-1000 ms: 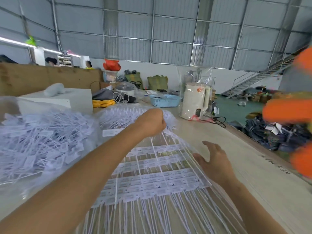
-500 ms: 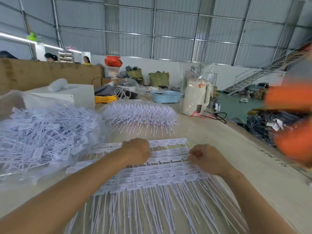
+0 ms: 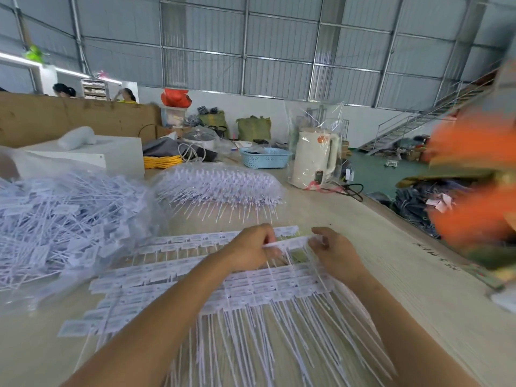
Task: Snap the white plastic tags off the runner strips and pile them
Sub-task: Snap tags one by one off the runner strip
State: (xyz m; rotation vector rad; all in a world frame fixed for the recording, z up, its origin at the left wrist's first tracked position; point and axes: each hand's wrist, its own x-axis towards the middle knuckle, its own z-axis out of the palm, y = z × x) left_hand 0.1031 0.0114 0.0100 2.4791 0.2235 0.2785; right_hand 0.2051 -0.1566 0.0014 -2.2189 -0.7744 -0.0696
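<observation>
Tag strip (image 3: 290, 243) runs crosswise, left to right, between both hands above the table (image 3: 418, 289). The left hand (image 3: 251, 248) and right hand (image 3: 332, 251) each pinch an end, equally near.

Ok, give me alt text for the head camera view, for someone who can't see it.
Both hands, left hand and right hand, pinch one white tag strip above overlapping strips on a table. A pile of loose tags lies to the left.
</observation>
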